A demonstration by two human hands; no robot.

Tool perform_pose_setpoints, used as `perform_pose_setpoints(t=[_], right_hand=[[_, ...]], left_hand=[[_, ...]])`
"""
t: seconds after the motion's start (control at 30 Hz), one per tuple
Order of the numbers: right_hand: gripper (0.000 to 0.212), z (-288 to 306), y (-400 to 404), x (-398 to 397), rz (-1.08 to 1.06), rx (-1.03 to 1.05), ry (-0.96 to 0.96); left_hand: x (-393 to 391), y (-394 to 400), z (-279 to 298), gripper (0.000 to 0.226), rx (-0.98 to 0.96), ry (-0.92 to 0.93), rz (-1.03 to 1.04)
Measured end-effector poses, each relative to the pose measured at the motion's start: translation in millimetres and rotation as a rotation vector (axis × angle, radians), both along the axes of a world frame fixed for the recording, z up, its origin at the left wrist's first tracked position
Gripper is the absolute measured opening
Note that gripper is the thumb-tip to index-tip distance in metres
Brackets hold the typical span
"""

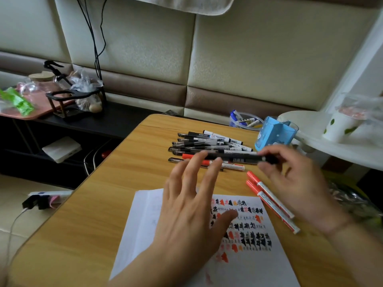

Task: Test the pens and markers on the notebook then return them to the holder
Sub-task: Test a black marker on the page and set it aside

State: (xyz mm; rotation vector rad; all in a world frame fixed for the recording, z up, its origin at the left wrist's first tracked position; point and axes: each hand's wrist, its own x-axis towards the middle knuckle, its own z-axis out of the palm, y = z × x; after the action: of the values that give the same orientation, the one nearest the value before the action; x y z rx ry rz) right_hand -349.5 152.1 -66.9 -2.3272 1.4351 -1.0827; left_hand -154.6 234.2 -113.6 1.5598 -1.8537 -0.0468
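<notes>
My right hand (298,183) pinches the end of a black marker (238,157) that lies level above the table. My left hand (190,206) hovers over the notebook with its fingers spread and straight, its fingertips near the marker's other end. The white notebook (252,264) lies open at the table's near side, its page covered with black and red test marks. A pile of several black pens and white markers (209,142) lies behind the hands. Two red markers (269,198) lie to the right of the notebook. The blue pen holder (273,132) stands at the back right.
A clear tub of blue-capped markers (244,120) stands behind the holder. The wooden table (99,214) has bare room on its left half. A white stool (331,146) adjoins it on the right. A dark shelf with a rack and bags (72,100) stands at the left.
</notes>
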Motion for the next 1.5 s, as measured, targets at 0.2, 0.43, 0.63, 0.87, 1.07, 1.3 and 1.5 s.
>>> perform_pose_setpoints(t=[0.2, 0.43, 0.63, 0.87, 1.07, 1.3, 1.5], right_hand=[[0.062, -1.1, 113.3, 4.0, 0.135, 0.312, -0.736], [0.054, -27.9, 115.9, 17.4, 0.353, 0.625, -0.924], [0.03, -33.4, 112.8, -1.1, 0.461, 0.578, -0.803], [0.023, -48.7, 91.0, 2.0, 0.183, 0.583, -0.582], [0.039, -72.2, 84.3, 15.2, 0.082, 0.316, -0.464], [0.037, -76.6, 83.8, 17.3, 0.092, 0.353, -0.412], [0.036, -74.6, 84.9, 17.2, 0.09, 0.362, -0.423]], left_hand=[[-5.9, 9.8, 12.5, 0.031, -0.296, -0.146, -0.305], [-5.4, 18.3, 12.6, 0.01, 0.055, -0.033, -0.712], [3.0, 24.5, 19.3, 0.023, 0.057, -0.021, -0.734], [15.2, 6.5, -5.4, 0.058, 0.116, 0.252, -0.361], [12.0, -5.3, -17.9, 0.048, 0.112, 0.239, -0.315], [12.2, -10.0, -17.8, 0.044, 0.016, 0.265, -0.203], [9.6, -11.6, -17.1, 0.036, -0.087, 0.253, -0.36]])
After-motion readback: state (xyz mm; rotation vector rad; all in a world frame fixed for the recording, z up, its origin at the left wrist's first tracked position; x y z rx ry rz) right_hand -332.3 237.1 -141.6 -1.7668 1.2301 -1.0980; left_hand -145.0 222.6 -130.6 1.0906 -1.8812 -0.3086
